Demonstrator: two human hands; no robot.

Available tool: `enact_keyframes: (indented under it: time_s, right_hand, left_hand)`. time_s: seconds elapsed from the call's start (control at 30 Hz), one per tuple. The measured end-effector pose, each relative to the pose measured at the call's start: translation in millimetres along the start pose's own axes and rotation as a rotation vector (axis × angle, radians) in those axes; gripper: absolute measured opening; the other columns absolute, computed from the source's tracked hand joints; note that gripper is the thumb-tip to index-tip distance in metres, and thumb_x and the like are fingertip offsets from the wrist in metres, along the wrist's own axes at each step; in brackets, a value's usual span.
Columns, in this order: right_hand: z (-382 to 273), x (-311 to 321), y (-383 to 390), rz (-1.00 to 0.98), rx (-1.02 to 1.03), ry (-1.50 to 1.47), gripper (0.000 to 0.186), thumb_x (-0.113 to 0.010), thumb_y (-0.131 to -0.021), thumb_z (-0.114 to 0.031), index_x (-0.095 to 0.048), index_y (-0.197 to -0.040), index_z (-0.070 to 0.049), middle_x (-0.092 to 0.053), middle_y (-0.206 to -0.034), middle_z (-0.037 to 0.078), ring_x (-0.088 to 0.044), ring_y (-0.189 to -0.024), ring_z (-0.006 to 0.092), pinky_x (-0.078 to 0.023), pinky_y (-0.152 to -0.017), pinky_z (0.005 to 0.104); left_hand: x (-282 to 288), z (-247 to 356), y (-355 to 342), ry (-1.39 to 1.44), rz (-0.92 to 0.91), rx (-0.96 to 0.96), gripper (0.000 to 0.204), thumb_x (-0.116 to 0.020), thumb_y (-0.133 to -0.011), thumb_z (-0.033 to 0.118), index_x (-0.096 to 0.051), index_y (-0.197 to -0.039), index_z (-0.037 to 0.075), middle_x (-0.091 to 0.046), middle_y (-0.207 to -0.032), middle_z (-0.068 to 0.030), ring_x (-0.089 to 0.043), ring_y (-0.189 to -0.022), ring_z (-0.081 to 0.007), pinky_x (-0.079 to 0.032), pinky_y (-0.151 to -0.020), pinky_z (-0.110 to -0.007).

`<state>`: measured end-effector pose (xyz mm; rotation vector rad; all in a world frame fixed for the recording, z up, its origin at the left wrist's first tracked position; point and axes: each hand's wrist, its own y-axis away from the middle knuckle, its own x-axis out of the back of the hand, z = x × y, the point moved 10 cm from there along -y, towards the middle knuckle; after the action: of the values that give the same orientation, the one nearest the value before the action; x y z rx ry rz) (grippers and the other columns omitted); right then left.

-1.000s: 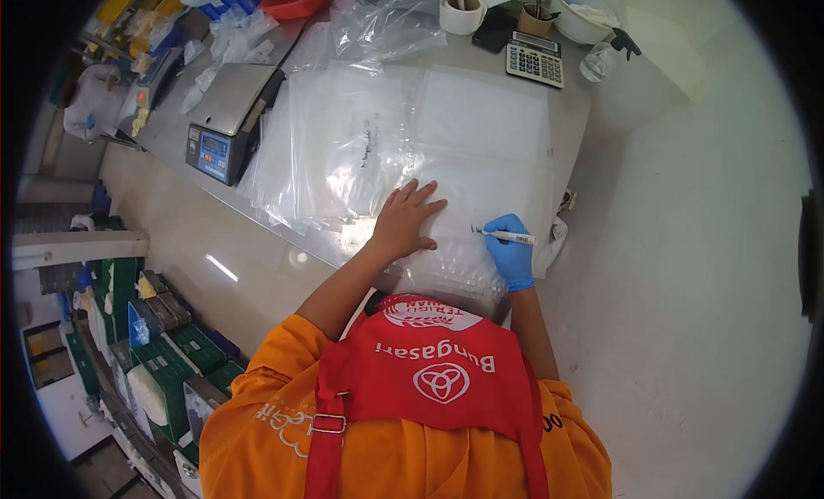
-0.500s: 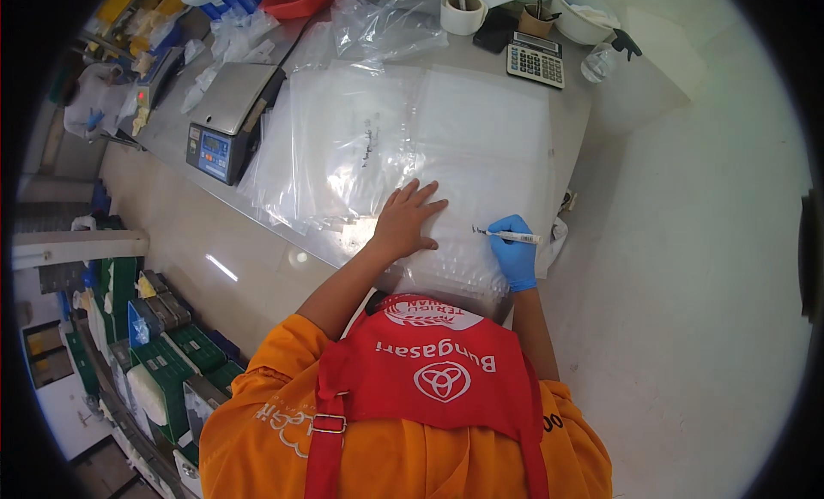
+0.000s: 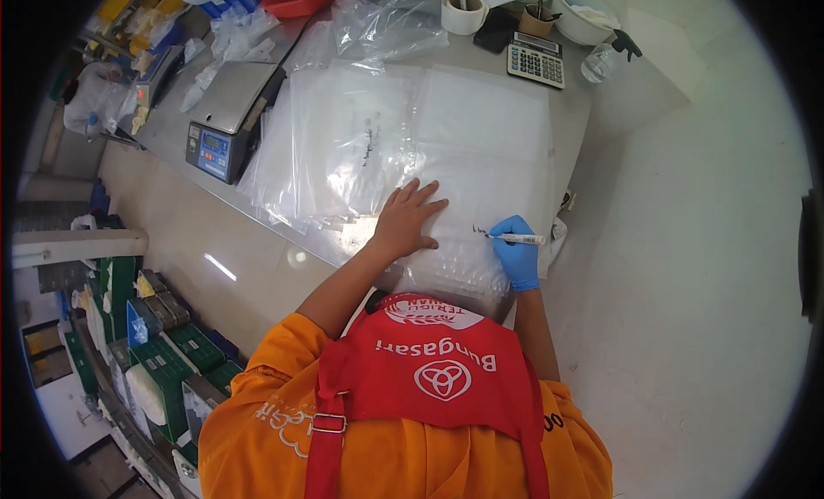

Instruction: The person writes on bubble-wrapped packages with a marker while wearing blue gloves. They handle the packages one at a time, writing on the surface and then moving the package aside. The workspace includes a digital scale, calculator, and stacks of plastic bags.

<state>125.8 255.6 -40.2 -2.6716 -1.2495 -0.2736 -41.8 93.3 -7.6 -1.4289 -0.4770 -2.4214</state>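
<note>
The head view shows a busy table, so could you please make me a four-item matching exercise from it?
1. Calculator
2. Right hand
3. Digital scale
4. Left hand

A. left of the clear plastic bags
B. beyond the bags' far edge, toward the right
C. bare, spread on the bags
D. gloved in blue, holding a white marker pen

Pairs: 1-B, 2-D, 3-A, 4-C

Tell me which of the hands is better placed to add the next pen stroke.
Likely the right: the blue-gloved right hand grips the white marker, its tip at the dark writing. The left hand lies spread on the clear plastic, holding no pen.
</note>
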Motion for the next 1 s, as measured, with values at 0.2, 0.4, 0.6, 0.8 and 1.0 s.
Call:
enact_keyframes:
  time_s: [0.2, 0.4, 0.6, 0.8, 1.0]
  right_hand:
    - [-2.3, 4.2, 1.7, 0.054, 0.007, -0.008, 0.007, -0.068, -0.082, 0.003, -0.068, -0.086, -0.004, -0.059, -0.086, 0.003, -0.054, -0.073, 0.0103, -0.044, -0.066, 0.0261]
    - [-3.3, 6.5, 1.3, 0.082, 0.028, -0.017, 0.01, -0.067, -0.081, 0.004, -0.068, -0.086, -0.004, -0.06, -0.085, 0.003, -0.056, -0.071, 0.0097, -0.045, -0.065, 0.0258]
    - [2.2, 9.1, 2.3, 0.079, 0.019, -0.008, 0.01, -0.067, -0.08, 0.004, -0.068, -0.085, -0.005, -0.059, -0.084, 0.003, -0.055, -0.071, 0.0098, -0.045, -0.064, 0.0256]
    - [-2.6, 13.9, 4.7, 0.11, 0.021, 0.02, 0.009, -0.067, -0.081, 0.004, -0.067, -0.086, -0.004, -0.061, -0.085, 0.002, -0.055, -0.072, 0.0095, -0.045, -0.065, 0.0261]
    - [8.9, 29.1, 8.7, 0.166, 0.006, 0.015, 0.005, -0.067, -0.084, 0.001, -0.067, -0.087, -0.003, -0.062, -0.086, 0.002, -0.056, -0.074, 0.0087, -0.045, -0.067, 0.0256]
  left_hand:
    - [-1.6, -1.4, -1.1, 0.009, -0.011, 0.005, 0.088, -0.094, -0.064, 0.033, -0.059, -0.144, 0.027, -0.037, -0.164, -0.0024, -0.028, -0.154, -0.0332, -0.028, -0.125, -0.052]
    - [-2.7, -1.1, -0.8, 0.011, -0.014, 0.009, 0.088, -0.094, -0.064, 0.033, -0.059, -0.145, 0.027, -0.037, -0.164, -0.0022, -0.028, -0.154, -0.0329, -0.027, -0.125, -0.052]
    - [-0.5, -0.9, -1.7, 0.003, -0.002, 0.001, 0.088, -0.094, -0.063, 0.033, -0.059, -0.144, 0.027, -0.038, -0.164, -0.0025, -0.028, -0.153, -0.0333, -0.028, -0.124, -0.052]
    - [-1.8, -0.9, -0.2, 0.023, 0.009, -0.009, 0.088, -0.094, -0.063, 0.032, -0.059, -0.144, 0.027, -0.038, -0.163, -0.0027, -0.029, -0.153, -0.0333, -0.028, -0.124, -0.053]
    - [-1.3, 0.8, -1.8, 0.016, -0.009, 0.001, 0.089, -0.094, -0.063, 0.032, -0.059, -0.144, 0.027, -0.038, -0.164, -0.0026, -0.028, -0.154, -0.0332, -0.028, -0.124, -0.053]
